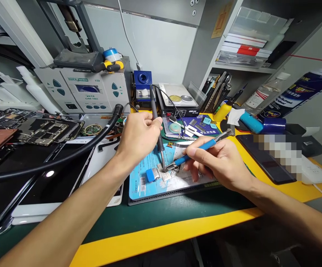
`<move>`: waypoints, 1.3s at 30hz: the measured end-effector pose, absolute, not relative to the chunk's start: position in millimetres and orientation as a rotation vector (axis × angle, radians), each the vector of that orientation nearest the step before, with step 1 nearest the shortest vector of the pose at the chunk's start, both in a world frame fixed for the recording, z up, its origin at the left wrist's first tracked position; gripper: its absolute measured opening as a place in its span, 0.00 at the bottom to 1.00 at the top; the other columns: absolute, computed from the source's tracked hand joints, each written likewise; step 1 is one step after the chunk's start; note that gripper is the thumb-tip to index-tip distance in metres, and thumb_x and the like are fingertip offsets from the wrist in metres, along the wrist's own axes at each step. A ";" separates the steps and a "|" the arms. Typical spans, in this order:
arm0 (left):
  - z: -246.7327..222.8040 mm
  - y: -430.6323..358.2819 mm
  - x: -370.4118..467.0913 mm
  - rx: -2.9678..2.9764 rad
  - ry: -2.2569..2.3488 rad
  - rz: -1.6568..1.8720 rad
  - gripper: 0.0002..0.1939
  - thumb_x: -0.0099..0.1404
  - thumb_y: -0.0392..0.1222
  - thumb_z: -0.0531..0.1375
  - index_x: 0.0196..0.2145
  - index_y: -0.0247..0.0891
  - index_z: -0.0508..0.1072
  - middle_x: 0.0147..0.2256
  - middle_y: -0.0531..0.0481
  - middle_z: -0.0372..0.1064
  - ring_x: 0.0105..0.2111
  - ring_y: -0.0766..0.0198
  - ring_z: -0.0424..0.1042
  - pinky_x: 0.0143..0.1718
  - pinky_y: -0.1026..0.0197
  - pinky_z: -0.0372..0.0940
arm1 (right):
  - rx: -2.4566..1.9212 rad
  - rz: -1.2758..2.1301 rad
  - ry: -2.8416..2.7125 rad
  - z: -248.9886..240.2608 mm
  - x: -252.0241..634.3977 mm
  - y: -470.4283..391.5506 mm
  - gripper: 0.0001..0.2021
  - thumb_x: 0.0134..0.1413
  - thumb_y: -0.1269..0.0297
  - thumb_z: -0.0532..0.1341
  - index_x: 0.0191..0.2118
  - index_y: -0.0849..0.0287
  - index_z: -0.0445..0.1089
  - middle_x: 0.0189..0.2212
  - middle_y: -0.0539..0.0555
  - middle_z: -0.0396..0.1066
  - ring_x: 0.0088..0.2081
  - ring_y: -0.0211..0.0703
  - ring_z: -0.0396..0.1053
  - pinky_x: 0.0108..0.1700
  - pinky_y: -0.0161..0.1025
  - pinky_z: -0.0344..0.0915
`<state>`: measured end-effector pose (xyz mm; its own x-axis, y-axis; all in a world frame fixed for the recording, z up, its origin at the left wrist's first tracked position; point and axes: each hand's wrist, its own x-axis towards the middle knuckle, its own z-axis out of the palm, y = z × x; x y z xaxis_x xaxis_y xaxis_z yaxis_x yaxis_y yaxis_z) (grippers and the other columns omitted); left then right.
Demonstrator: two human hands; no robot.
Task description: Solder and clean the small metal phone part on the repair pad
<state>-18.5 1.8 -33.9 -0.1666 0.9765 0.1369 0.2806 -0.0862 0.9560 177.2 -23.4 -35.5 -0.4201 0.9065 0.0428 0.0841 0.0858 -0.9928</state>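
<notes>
My left hand (138, 135) is closed around a black soldering iron (159, 142), held upright with its tip down at a small metal piece (165, 177). My right hand (216, 157) grips a blue-handled tool (196, 151) with a brush end at upper right and a metal end beside the iron's tip. A small part with blue tape (150, 175) lies just left of the tips. Beneath them is a light blue printed pad (136, 183) with a barcode. The exact contact at the tips is too small to tell.
A grey hot-air station (85, 91) stands at back left, its black hose (91, 142) crossing several phones. A yellow bottle (222, 112) and tool holder stand behind my right hand. At right lies a black phone (261, 159).
</notes>
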 end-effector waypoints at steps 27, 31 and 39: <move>-37.0 4.6 -18.7 1.425 1.514 1.299 0.09 0.65 0.40 0.60 0.27 0.36 0.71 0.16 0.59 0.56 0.13 0.73 0.52 0.17 0.62 0.44 | -1.002 1.398 -1.599 -37.4 178.0 -20.8 0.12 0.61 0.62 0.66 0.27 0.60 0.74 0.18 0.50 0.77 0.15 0.33 0.70 0.15 0.26 0.58; -38.7 5.7 -19.4 1.440 1.515 1.300 0.09 0.65 0.40 0.60 0.27 0.36 0.71 0.15 0.60 0.54 0.12 0.73 0.52 0.17 0.62 0.43 | -0.951 1.438 -1.600 -36.8 177.9 -21.8 0.11 0.61 0.61 0.66 0.28 0.60 0.74 0.20 0.50 0.78 0.17 0.34 0.71 0.17 0.27 0.61; -37.4 4.7 -18.9 1.429 1.512 1.294 0.10 0.65 0.40 0.59 0.27 0.36 0.71 0.15 0.60 0.53 0.12 0.73 0.52 0.16 0.62 0.44 | -0.950 1.437 -1.598 -37.0 178.1 -23.4 0.11 0.62 0.60 0.66 0.30 0.60 0.75 0.18 0.49 0.76 0.17 0.34 0.71 0.18 0.28 0.62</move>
